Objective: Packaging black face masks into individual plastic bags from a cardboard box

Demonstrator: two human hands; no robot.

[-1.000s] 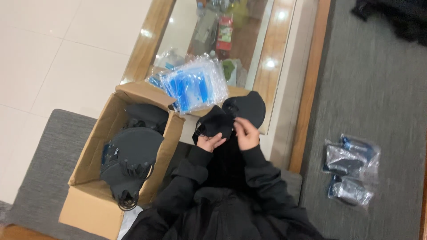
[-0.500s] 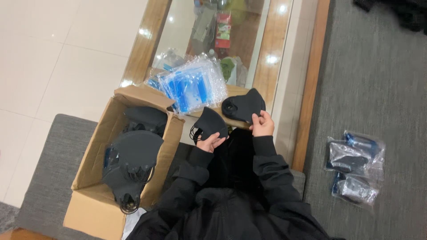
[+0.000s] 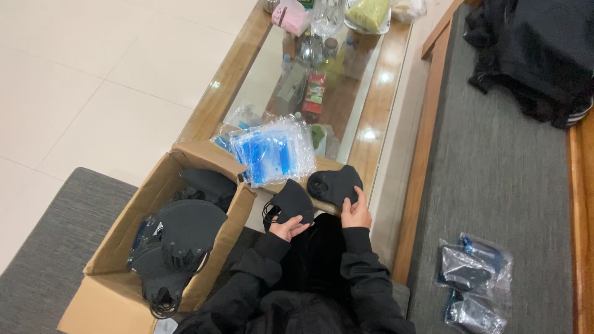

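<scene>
Over the lap, I see the left hand (image 3: 288,228) pinching a black fabric mask (image 3: 292,201), soft, matte, cup-shaped, ear loops hanging left. Right hand (image 3: 356,213) grips a second black mask (image 3: 335,184) at the glass table's wooden edge (image 3: 378,117). Crinkly clear-blue packets (image 3: 272,151) just beyond; cardboard box (image 3: 114,244) of masks to the left.

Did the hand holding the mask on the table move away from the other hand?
Yes. The right hand carried its black mask rightward onto the table edge, away from the left hand.
</scene>
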